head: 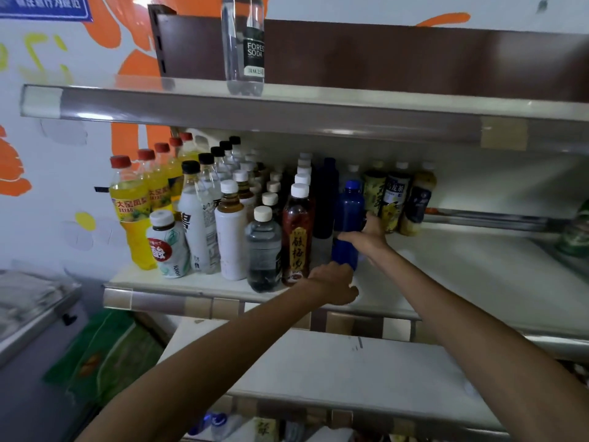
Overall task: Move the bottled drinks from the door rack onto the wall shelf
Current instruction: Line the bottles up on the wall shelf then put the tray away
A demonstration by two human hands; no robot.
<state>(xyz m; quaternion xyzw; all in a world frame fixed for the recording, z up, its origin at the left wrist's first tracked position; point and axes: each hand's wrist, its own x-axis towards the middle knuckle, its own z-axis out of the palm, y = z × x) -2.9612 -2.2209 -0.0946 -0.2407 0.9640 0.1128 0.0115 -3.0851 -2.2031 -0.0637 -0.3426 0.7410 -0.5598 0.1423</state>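
- Reaching forward, both bare arms stretch to the middle wall shelf (478, 275), a white board whose right half is bare.
- The right hand (371, 232) grips the blue bottle (350, 208) about its middle, with the thumb laid across the front and the fingers passing round the right side.
- The blue bottle is upright with its blue cap on top, near the middle of the shelf. Its foot is hidden by the other hand, so I cannot tell whether it rests on the board or is held just above it.
- The left hand (334, 282) sits low at the foot of the bottle, knuckles up and fingers curled toward the base. I cannot tell whether it grips the bottle or only touches it.
- Just left of the blue bottle stands a dark red drink (296, 237) with a white cap, and a dark navy bottle (328, 196) stands behind.
- Farther left the shelf is crowded with rows of bottles: yellow drinks (130, 212) with red caps at the far end, then white bottles (231, 244) and a clear grey one (263, 250) at the front.
- Right of the blue bottle, a short row of tea bottles (395, 199) stands at the back of the shelf.
- On the upper shelf (287, 103) stands one clear soda bottle (243, 46) with a dark label.
- Below the arms lies a lower shelf (318, 362), also white.
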